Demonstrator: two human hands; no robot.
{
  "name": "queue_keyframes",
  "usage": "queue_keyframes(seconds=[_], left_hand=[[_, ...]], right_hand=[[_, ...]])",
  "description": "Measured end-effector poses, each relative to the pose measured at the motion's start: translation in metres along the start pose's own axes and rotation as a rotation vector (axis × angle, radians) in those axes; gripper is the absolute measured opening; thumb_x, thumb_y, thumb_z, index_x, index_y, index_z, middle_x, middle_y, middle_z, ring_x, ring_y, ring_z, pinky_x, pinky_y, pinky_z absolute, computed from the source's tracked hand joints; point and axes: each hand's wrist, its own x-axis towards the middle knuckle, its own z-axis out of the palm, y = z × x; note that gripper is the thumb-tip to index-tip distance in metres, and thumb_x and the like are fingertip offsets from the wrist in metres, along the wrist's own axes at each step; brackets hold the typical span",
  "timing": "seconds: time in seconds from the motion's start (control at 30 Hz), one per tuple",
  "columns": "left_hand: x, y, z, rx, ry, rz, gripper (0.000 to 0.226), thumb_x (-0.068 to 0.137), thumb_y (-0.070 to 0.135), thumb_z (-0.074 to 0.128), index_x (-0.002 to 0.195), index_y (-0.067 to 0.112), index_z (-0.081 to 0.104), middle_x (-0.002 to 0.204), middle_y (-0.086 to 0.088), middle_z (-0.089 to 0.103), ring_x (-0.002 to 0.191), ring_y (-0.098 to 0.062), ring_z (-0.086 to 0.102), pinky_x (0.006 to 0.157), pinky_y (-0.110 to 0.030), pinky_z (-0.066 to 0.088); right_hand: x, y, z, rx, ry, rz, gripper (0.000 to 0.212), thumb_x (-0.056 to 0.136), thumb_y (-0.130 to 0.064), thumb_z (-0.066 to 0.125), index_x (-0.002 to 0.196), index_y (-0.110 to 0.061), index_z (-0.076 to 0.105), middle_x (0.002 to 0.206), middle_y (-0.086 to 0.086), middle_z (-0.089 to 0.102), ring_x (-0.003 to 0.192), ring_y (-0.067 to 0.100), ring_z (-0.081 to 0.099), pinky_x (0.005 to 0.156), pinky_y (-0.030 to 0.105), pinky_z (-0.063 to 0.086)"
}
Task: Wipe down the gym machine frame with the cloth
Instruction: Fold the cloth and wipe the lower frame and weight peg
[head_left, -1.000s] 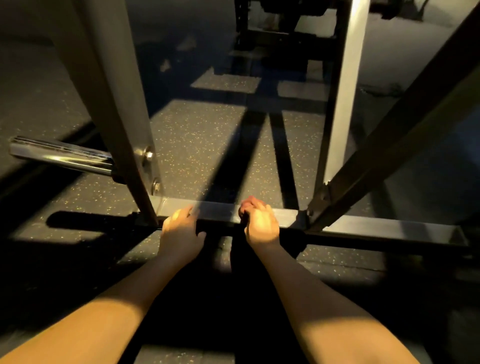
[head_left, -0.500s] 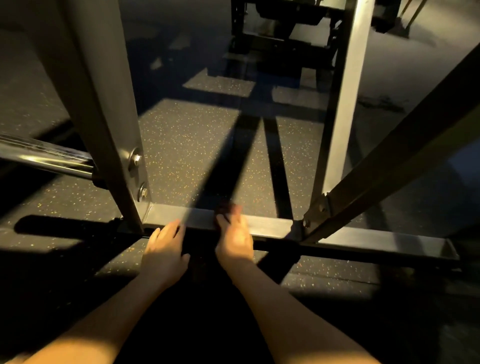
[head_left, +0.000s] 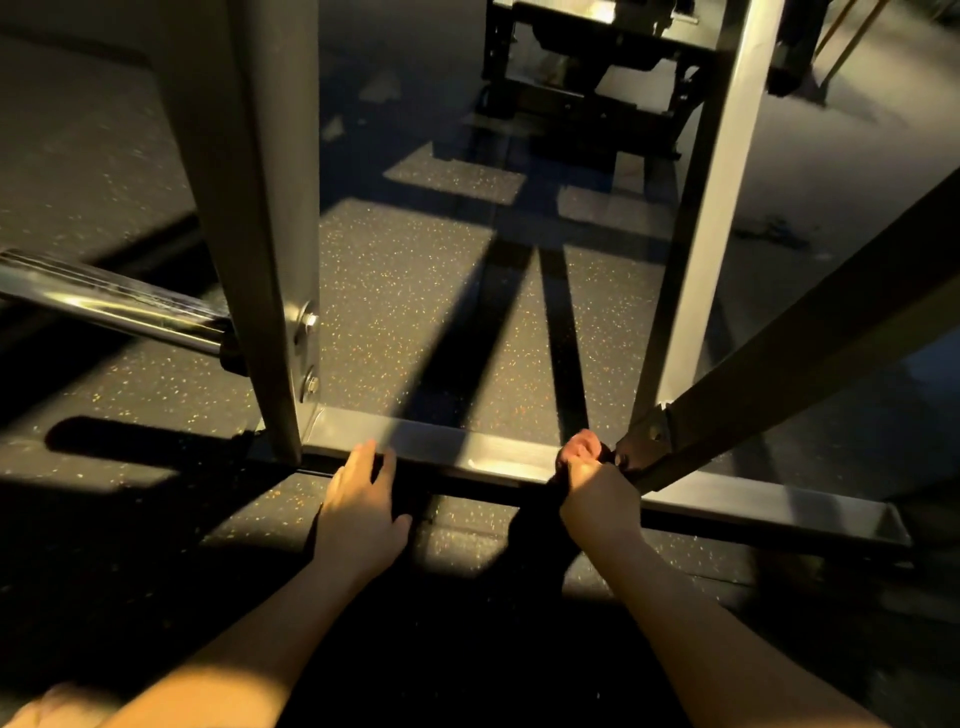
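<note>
Floor (head_left: 415, 291): dark rubber flecked with pale specks, crossed by bands of warm light and long shadows.
Gym machine frame (head_left: 260, 208): grey metal, standing on the floor and filling most of the view; the task's work goes on at its lowest member.
Left post (head_left: 270, 322): broad and upright, and it meets the base bar at its left end.
Diagonal brace (head_left: 810, 338): dark, slanting down from the upper right to the base bar.
Right post (head_left: 711, 208): paler and narrower, rising just behind the brace's foot.
Base bar (head_left: 457, 449): a flat rail lying low across the floor from the left post past the brace; its top is lit and its near face is in shadow.
Second machine (head_left: 587, 78): black, well behind the frame at the top of the view.
Chrome bar (head_left: 114, 306): shiny, sticking out leftward from the left post.
Left hand (head_left: 361, 499): fingers straight and slightly spread, tips touching the base bar's near edge just right of the left post; it holds nothing.
Right hand (head_left: 592, 483): fingers curled tight, pressed onto the base bar right beside the brace's foot, clutching the cloth.
Cloth (head_left: 540, 491): dark, bunched under the right hand and hanging over the bar's near face; it is mostly lost in shadow.
Bracket (head_left: 647, 436): joins the brace to the base bar, touching the right hand's knuckles.
Bolts (head_left: 310, 319): two, one above the other, low on the left post.
</note>
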Motion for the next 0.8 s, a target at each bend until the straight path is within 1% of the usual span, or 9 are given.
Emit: queue_keyframes(seconds=[0.07, 0.13, 0.23, 0.3, 0.4, 0.5, 0.6, 0.7, 0.8], left_hand=[[0.001, -0.002, 0.001, -0.004, -0.006, -0.004, 0.088, 0.093, 0.043, 0.066, 0.163, 0.027, 0.015, 0.166, -0.005, 0.016, 0.145, -0.03, 0.031, 0.115, -0.043, 0.037], [0.002, -0.004, 0.003, -0.007, -0.023, 0.0, 0.088, 0.094, 0.043, 0.065, 0.164, 0.029, 0.013, 0.169, -0.004, 0.01, 0.149, -0.031, 0.025, 0.118, -0.045, 0.033], [0.006, -0.007, 0.002, 0.013, -0.049, -0.013, 0.089, 0.094, 0.043, 0.065, 0.164, 0.031, 0.01, 0.17, -0.004, 0.007, 0.153, -0.03, 0.017, 0.121, -0.044, 0.027], [0.008, -0.01, 0.0, 0.102, -0.004, 0.038, 0.09, 0.092, 0.042, 0.068, 0.164, 0.026, 0.016, 0.169, -0.008, 0.01, 0.153, -0.03, 0.017, 0.123, -0.042, 0.023], [0.009, -0.01, -0.004, 0.159, -0.019, 0.066, 0.09, 0.092, 0.042, 0.067, 0.164, 0.023, 0.016, 0.169, -0.009, 0.01, 0.155, -0.03, 0.013, 0.124, -0.041, 0.019], [0.007, -0.005, -0.003, 0.106, -0.062, 0.022, 0.091, 0.094, 0.041, 0.065, 0.164, 0.026, 0.008, 0.17, -0.007, 0.003, 0.155, -0.03, 0.01, 0.124, -0.043, 0.021], [0.006, -0.004, 0.0, 0.11, -0.036, 0.029, 0.091, 0.094, 0.042, 0.064, 0.164, 0.024, 0.009, 0.169, -0.009, 0.003, 0.155, -0.031, 0.01, 0.124, -0.043, 0.02], [0.007, -0.003, -0.001, 0.103, -0.038, 0.022, 0.091, 0.093, 0.043, 0.063, 0.164, 0.024, 0.009, 0.169, -0.009, 0.003, 0.155, -0.031, 0.01, 0.124, -0.043, 0.02], [0.008, -0.006, -0.001, 0.082, -0.055, 0.023, 0.091, 0.094, 0.045, 0.063, 0.164, 0.025, 0.008, 0.17, -0.007, 0.001, 0.156, -0.031, 0.008, 0.124, -0.044, 0.019]], right_hand=[[-0.001, -0.024, 0.009, 0.132, 0.125, 0.02, 0.024, 0.081, 0.0, 0.061, 0.104, -0.005, 0.061, 0.09, 0.002, 0.059, 0.079, 0.021, 0.063, 0.07, 0.023, 0.052], [-0.002, -0.055, 0.032, 0.191, 0.188, -0.175, 0.026, 0.083, 0.001, 0.051, 0.102, 0.009, 0.066, 0.105, 0.019, 0.062, 0.096, 0.036, 0.06, 0.086, 0.042, 0.051], [-0.014, -0.117, 0.046, 0.003, -0.014, -0.307, 0.046, 0.088, -0.012, 0.051, 0.134, -0.011, 0.06, 0.143, 0.009, 0.053, 0.124, 0.035, 0.05, 0.094, 0.041, 0.05], [-0.018, -0.144, 0.047, -0.123, -0.139, -0.395, 0.056, 0.091, -0.019, 0.061, 0.146, -0.016, 0.049, 0.15, 0.006, 0.049, 0.133, 0.033, 0.042, 0.099, 0.038, 0.046], [-0.014, -0.125, 0.043, -0.204, -0.128, -0.524, 0.045, 0.098, -0.02, 0.053, 0.143, -0.014, 0.052, 0.149, 0.009, 0.05, 0.132, 0.033, 0.047, 0.096, 0.039, 0.049], [-0.009, -0.063, 0.031, -0.07, 0.009, -0.56, 0.022, 0.095, -0.015, 0.053, 0.114, -0.015, 0.065, 0.128, 0.005, 0.059, 0.106, 0.026, 0.065, 0.079, 0.032, 0.054], [0.001, -0.014, 0.001, -0.036, -0.018, -0.374, 0.019, 0.09, 0.0, 0.057, 0.103, -0.014, 0.058, 0.113, 0.002, 0.054, 0.09, 0.017, 0.061, 0.072, 0.019, 0.04], [0.007, -0.004, -0.007, -0.201, 0.011, -0.068, 0.02, 0.096, -0.01, 0.053, 0.116, -0.012, 0.049, 0.101, 0.007, 0.061, 0.081, 0.023, 0.066, 0.067, 0.026, 0.043], [0.011, -0.033, 0.021, -0.078, 0.045, -0.039, 0.023, 0.093, -0.005, 0.055, 0.113, 0.003, 0.063, 0.11, 0.015, 0.061, 0.101, 0.027, 0.062, 0.092, 0.033, 0.051]])
